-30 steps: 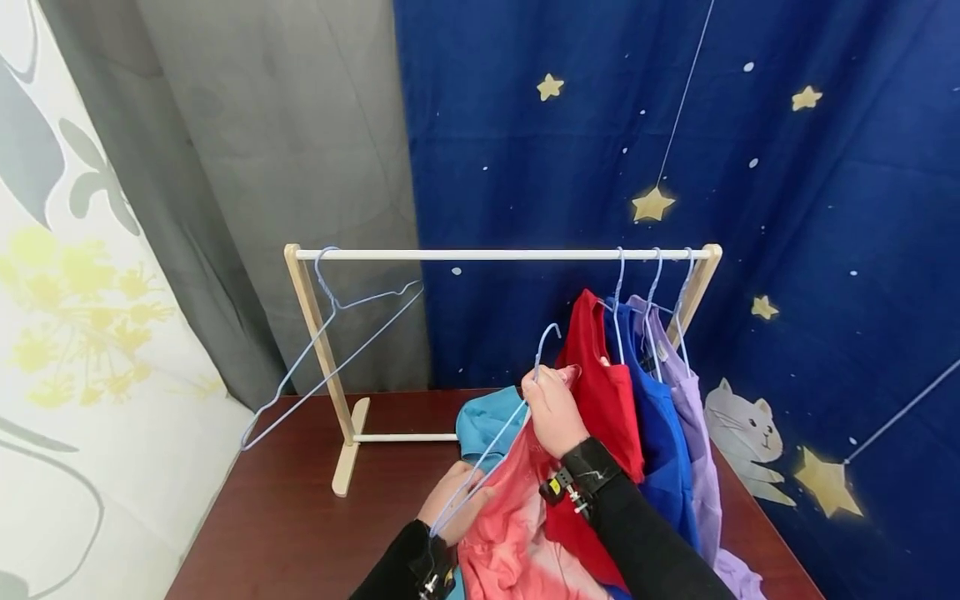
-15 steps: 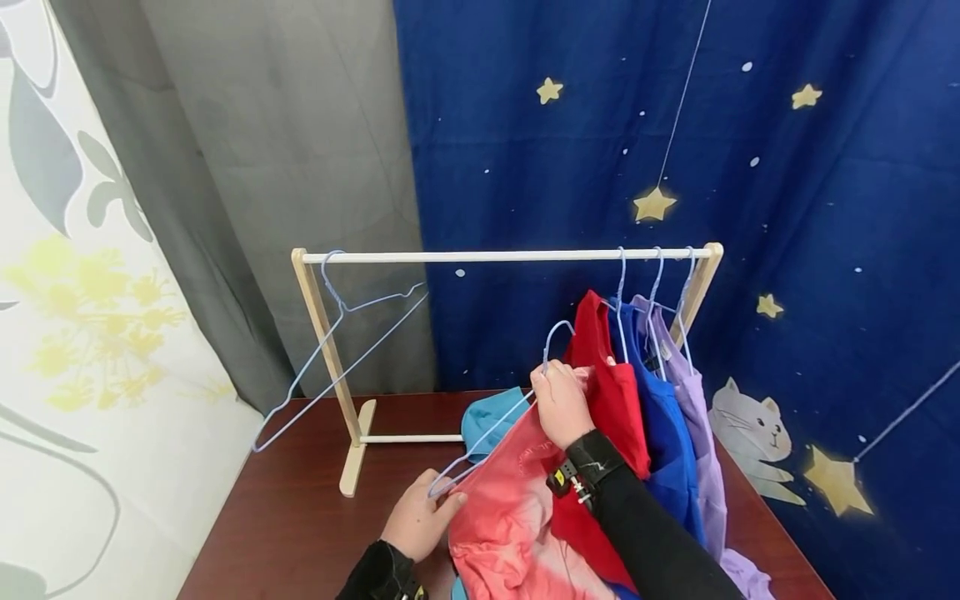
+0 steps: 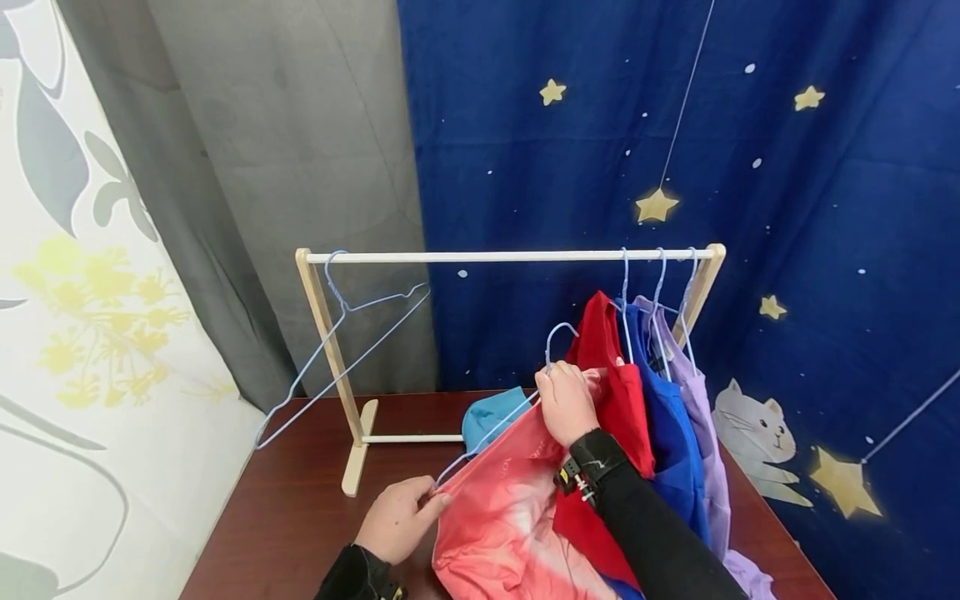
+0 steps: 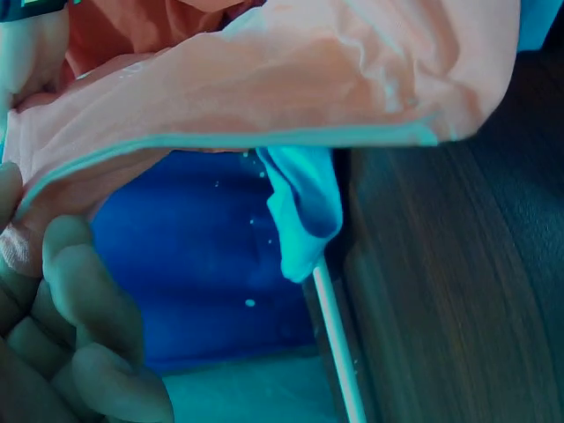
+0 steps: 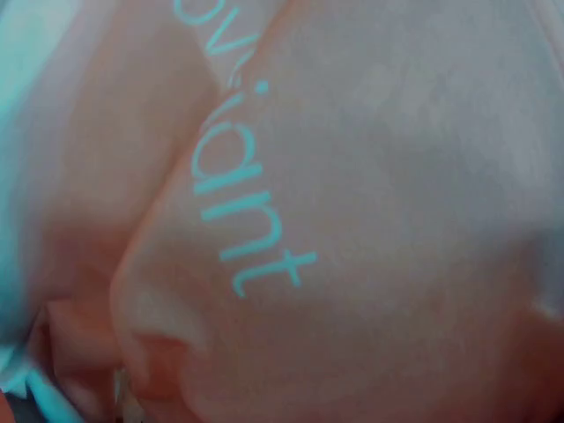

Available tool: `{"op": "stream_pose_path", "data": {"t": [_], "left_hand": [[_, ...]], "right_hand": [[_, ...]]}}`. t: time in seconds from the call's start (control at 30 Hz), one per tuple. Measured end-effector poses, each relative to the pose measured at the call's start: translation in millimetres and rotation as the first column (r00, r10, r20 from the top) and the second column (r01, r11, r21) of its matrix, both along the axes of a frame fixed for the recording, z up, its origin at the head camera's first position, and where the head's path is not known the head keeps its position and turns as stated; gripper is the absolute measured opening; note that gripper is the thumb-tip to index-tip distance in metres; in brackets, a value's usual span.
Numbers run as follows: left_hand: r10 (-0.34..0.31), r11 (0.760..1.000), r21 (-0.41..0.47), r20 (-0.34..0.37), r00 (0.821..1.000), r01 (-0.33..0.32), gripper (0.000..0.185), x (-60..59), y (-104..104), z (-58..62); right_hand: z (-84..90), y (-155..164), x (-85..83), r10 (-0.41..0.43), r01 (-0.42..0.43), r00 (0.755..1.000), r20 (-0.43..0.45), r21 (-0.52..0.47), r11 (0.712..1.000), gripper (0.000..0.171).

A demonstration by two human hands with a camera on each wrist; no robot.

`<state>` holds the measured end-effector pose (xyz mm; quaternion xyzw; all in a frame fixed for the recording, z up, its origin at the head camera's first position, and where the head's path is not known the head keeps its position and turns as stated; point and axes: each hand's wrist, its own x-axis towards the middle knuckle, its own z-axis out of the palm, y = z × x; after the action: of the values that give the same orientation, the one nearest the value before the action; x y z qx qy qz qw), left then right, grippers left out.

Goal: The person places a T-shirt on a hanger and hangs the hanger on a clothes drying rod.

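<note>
In the lower middle of the head view, the right hand (image 3: 566, 402) grips the collar of a pink shirt (image 3: 510, 517) together with the neck of a light blue hanger (image 3: 495, 429), just under its hook. The grip is closed around both. The left hand (image 3: 393, 521) is lower and more to the left, over the table (image 3: 277, 525). Its fingers pinch the shoulder edge of the shirt at the low end of the hanger, so this grip is closed on the cloth. In the left wrist view the curled fingers (image 4: 79, 352) lie beside the shirt hem (image 4: 264, 137).

The shirt is stretched between both hands and hangs down to the bottom edge of the frame, in front of the rack (image 3: 510, 256). The right wrist view shows only pink cloth with pale letters (image 5: 251, 203).

Behind, at the right end of the rack, a red shirt (image 3: 611, 392), a blue shirt (image 3: 671, 433) and a purple shirt (image 3: 705, 442) hang close together. An empty hanger (image 3: 345, 350) hangs tilted at the left end. A teal cloth (image 3: 491, 417) lies on the table under the rack.
</note>
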<state>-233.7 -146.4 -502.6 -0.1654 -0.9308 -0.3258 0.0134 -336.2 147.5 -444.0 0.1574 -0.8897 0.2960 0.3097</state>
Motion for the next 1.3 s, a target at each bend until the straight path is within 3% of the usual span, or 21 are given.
{"op": "stream_pose_path", "data": {"t": [0.27,0.57,0.93,1.3], "left_hand": [[0.046,0.997,-0.05,-0.105,0.993,-0.052,0.029,3.7,-1.3,10.7],[0.061,0.998,0.039,-0.193,0.979,-0.054,0.023,0.8,14.4,20.4],[0.092,0.993,0.099,-0.245,0.965,-0.07,0.019,-6.8,46.1,23.4],[0.114,0.984,0.16,-0.236,0.965,-0.077,0.01,-12.7,67.6,23.8]], "right_hand": [[-3.2,-1.0,2.8,-0.007,0.007,1.0,0.002,0.054,0.999,0.022],[-9.1,-5.5,5.1,0.004,-0.004,1.0,-0.003,0.065,0.998,0.018],[-12.6,-14.7,12.7,0.046,-0.045,0.999,-0.012,0.061,0.997,0.013],[-14.1,-21.9,15.5,0.071,-0.072,0.997,0.012,0.071,0.995,0.016]]}}
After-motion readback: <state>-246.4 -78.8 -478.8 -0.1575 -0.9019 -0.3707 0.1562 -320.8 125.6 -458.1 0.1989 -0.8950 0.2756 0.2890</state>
